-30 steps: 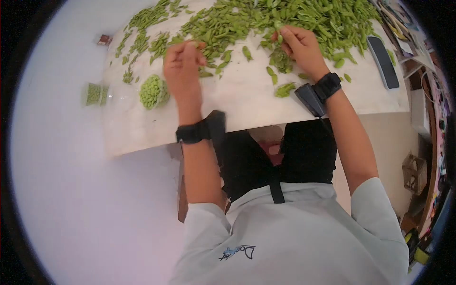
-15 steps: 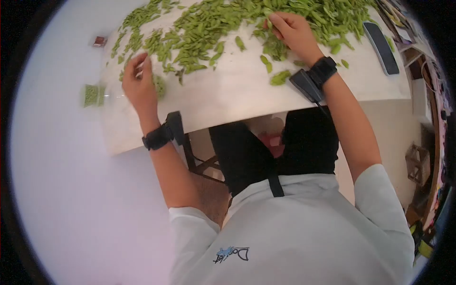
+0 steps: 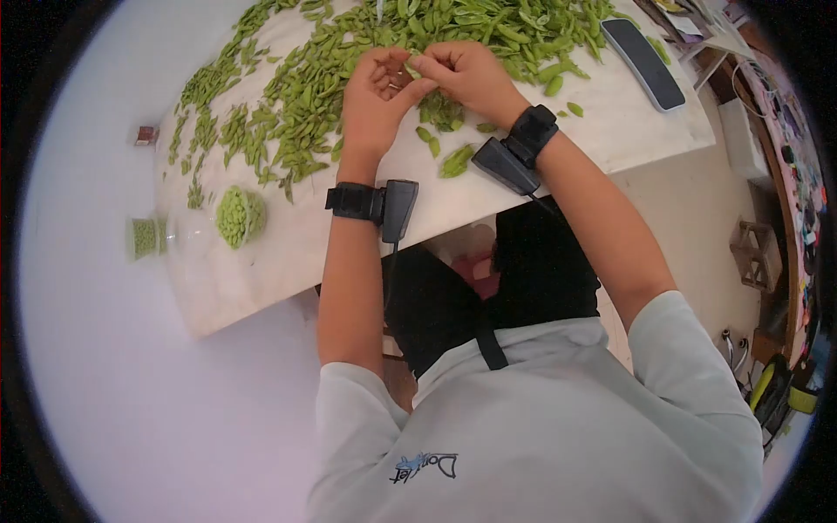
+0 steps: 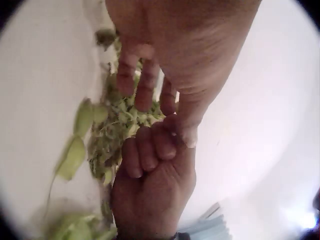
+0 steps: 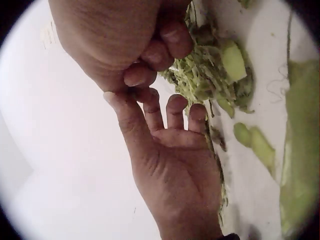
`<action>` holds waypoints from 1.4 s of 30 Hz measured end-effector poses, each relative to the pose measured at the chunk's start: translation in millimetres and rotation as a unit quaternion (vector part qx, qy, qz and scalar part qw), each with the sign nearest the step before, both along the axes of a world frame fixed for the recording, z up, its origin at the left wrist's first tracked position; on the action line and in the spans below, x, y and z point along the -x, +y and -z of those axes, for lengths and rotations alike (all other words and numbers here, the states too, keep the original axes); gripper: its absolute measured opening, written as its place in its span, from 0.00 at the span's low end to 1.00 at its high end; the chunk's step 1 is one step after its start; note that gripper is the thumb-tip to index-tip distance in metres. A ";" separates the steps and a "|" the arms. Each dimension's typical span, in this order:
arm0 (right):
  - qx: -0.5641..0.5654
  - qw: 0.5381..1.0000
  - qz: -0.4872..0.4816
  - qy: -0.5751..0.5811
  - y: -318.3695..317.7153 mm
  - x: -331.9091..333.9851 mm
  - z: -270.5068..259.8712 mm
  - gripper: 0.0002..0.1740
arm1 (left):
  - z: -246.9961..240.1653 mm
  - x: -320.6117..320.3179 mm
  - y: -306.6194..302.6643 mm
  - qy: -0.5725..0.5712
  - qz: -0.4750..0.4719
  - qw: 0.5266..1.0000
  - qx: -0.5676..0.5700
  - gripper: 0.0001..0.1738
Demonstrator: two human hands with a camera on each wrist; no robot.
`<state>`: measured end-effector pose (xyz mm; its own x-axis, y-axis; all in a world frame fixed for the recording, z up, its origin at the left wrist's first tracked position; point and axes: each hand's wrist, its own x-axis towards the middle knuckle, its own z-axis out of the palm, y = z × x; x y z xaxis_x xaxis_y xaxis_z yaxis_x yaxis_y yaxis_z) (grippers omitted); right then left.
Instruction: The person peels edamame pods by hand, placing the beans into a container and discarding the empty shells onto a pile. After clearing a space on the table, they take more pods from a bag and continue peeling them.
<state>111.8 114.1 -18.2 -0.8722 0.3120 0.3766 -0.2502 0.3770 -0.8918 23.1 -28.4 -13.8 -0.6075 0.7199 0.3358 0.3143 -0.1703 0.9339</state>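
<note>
My left hand (image 3: 379, 100) and right hand (image 3: 471, 83) meet fingertip to fingertip over the table's near side. Between them shows a bit of a small green pod (image 3: 411, 62), mostly hidden by the fingers. In the left wrist view the right hand (image 4: 152, 185) has its fingers curled in, its thumb against the left thumb. The right wrist view shows the left hand (image 5: 175, 160) palm up, thumb and index finger pinching at the right fingertips, the other fingers loosely bent. Behind them spread many green bean pods (image 3: 301, 109). Left of the hands stands a clear container of shelled green beans (image 3: 238, 218).
A phone (image 3: 643, 65) lies at the table's right side. Several loose pods (image 3: 456, 162) are near the right wrist, and stringy green scraps (image 5: 200, 75) lie under the hands. A second green-filled container (image 3: 146, 237) appears by the left edge of the white tabletop (image 3: 209, 292).
My left hand went left to the container of shelled beans, then came back right to meet the right hand. The head view has shifted, and the right hand stays by the pods.
</note>
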 end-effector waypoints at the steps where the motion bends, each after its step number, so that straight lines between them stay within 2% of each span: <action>1: -0.008 1.000 0.002 -0.004 0.7 -0.5 -0.4 0.22 | -0.8 -1.1 -0.4 0.008 -0.009 1.000 0.004 0.23; 3: -0.022 1.000 -0.001 -0.012 -1.9 0.0 -0.5 0.22 | -2.2 -3.4 -5.6 0.021 -0.033 0.999 0.013 0.22; 6: -0.037 0.999 0.015 -0.029 -5.2 -1.4 -2.7 0.22 | 2.5 -1.1 -10.5 0.005 -0.020 1.000 -0.001 0.20; 15: 0.012 0.996 -0.005 -0.091 -7.8 -3.2 -7.5 0.23 | 0.7 -4.0 -13.7 0.106 -0.067 0.990 0.059 0.13; 18: 0.044 0.992 -0.012 -0.119 -9.0 -2.4 -8.9 0.23 | -1.2 -4.5 -14.4 0.071 -0.052 0.994 0.070 0.12; 24: 0.068 0.992 -0.006 -0.108 -10.1 -4.1 -9.0 0.24 | 2.8 -2.1 -11.3 0.094 -0.030 0.991 0.095 0.11; 27: 0.098 0.987 -0.033 -0.124 -6.7 -4.0 -9.4 0.23 | 1.0 -7.9 -10.4 -0.025 0.006 1.000 0.018 0.11; 30: 0.132 0.982 -0.042 -0.131 -7.7 -5.7 -13.1 0.22 | 2.8 -7.9 -7.8 -0.043 0.005 0.999 0.007 0.12; 33: 0.115 0.984 -0.044 -0.125 -6.7 -4.7 -10.5 0.20 | -0.6 -8.0 -7.2 -0.036 -0.024 0.999 -0.020 0.12; 36: 0.135 0.987 -0.054 -0.071 -7.9 -4.6 -8.0 0.19 | -1.0 -5.2 -6.7 -0.059 -0.058 0.996 -0.033 0.13; 39: 0.144 0.986 -0.045 -0.070 -8.5 -5.6 -10.6 0.17 | 1.8 -1.7 -10.9 -0.052 -0.060 0.997 0.005 0.14; 42: 0.134 0.987 -0.055 -0.065 -7.2 -5.3 -9.4 0.18 | -0.3 -7.2 -11.4 -0.026 -0.064 0.998 -0.003 0.13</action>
<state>117.1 107.0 -8.8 -0.9417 0.2864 0.1763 -0.1537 0.0996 -0.9831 30.2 -39.8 -13.5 -0.7103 0.6341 0.3056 0.2858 -0.1369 0.9485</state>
